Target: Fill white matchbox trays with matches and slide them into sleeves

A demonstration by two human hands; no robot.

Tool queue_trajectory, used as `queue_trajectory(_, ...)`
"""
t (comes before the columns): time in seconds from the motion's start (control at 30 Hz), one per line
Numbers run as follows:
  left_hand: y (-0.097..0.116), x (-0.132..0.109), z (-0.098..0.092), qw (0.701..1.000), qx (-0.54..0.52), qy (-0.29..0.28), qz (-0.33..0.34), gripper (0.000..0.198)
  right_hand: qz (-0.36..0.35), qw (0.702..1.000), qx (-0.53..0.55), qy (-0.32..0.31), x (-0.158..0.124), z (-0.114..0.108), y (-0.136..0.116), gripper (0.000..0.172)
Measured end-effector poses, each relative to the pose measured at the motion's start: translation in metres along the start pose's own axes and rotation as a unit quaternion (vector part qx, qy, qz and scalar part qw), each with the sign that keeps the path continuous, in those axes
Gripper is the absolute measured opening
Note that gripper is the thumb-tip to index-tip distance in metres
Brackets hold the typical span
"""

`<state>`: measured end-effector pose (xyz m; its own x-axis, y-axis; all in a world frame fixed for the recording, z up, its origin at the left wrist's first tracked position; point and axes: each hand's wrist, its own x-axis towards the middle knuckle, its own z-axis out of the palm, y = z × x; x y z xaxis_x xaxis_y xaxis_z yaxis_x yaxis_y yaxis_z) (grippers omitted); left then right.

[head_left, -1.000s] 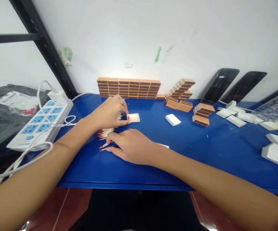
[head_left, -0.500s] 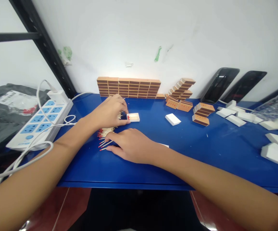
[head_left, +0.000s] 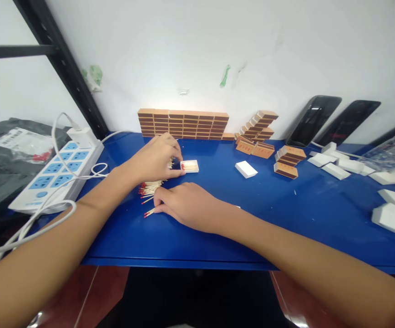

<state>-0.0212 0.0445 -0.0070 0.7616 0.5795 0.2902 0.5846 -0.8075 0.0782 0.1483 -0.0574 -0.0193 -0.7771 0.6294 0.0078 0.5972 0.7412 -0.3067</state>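
My left hand (head_left: 159, 157) is closed on the left end of a small white matchbox tray (head_left: 191, 166), thumb in front and fingers behind. Red-tipped matches lie inside that tray. Nearer to me, my right hand (head_left: 187, 205) pinches a couple of matches (head_left: 149, 212) between thumb and forefinger, their red heads pointing left. Just beyond it, a loose pile of matches (head_left: 147, 187) lies on the blue table, partly hidden under both hands. Behind my right wrist a sliver of something white shows.
A wall of stacked matchboxes (head_left: 184, 125) stands at the back. More matchboxes (head_left: 288, 157) are piled to the right, near a white tray (head_left: 246, 169) and several scattered white trays (head_left: 336, 171). Two phones (head_left: 315, 119) lean on the wall. A power strip (head_left: 59, 171) with cables is left.
My right thumb and forefinger have closed on a couple of matches and drawn them slightly away from the pile. My left hand and the tray have stayed in place.
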Motion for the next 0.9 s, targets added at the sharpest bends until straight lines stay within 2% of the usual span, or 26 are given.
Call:
queue_trajectory(0.27, -0.001, 0.0, 0.001, 1.0, -0.011, 0.002, 0.006, 0.026, 0.01, 1.0, -0.006, 0.029, -0.004, -0.003, 0.011, 0.022)
queue_trajectory(0.47, -0.001, 0.0, 0.0, 1.0, -0.017, 0.004, 0.005, 0.027, 0.011, 0.998, 0.056, 0.041, -0.008, -0.006, 0.014, 0.02)
queue_trajectory(0.57, 0.0, 0.0, 0.0, 1.0, -0.013, 0.006, 0.005, 0.027, 0.014, 0.995, 0.089, 0.031, -0.009, -0.008, 0.011, 0.024)
queue_trajectory(0.63, 0.0, 0.0, 0.0, 1.0, -0.011, 0.006, 0.005, 0.027, 0.019, 0.995, 0.094, 0.013, -0.01, -0.009, 0.009, 0.022)
queue_trajectory(0.7, 0.0, 0.0, 0.0, 1.0, -0.013, 0.003, 0.004, 0.027, 0.02, 0.997, 0.079, 0.001, -0.009, -0.007, 0.007, 0.018)
queue_trajectory(0.9, 0.0, 0.0, -0.001, 1.0, -0.022, 0.002, -0.001, 0.028, 0.011, 0.999, 0.046, -0.005, -0.007, -0.001, 0.002, 0.023)
